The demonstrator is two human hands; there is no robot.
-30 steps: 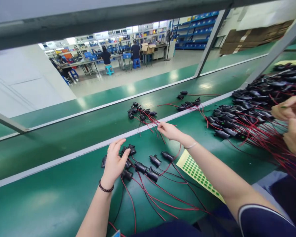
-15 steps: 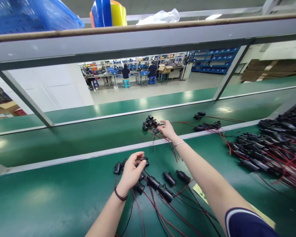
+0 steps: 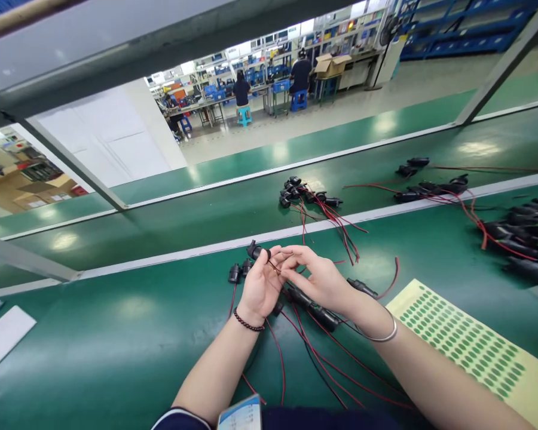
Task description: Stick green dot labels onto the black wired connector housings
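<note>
Now the right hand (image 3: 323, 278) had returned from the connector cluster (image 3: 291, 194), fingers (image 3: 301, 255) pinching a wire (image 3: 274, 268); the left hand (image 3: 260, 289) gripped a black connector (image 3: 254, 250) left of the sticker sheet (image 3: 457, 334), making the handling two-handed.

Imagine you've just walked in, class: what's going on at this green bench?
A person's left hand holds a black connector, and the right hand meets it at the wire end; whether it grips the wires is hard to see. More connectors with red and black wires lie on the bench, another cluster lies farther back, and a sheet of green dots lies to the right.
</note>
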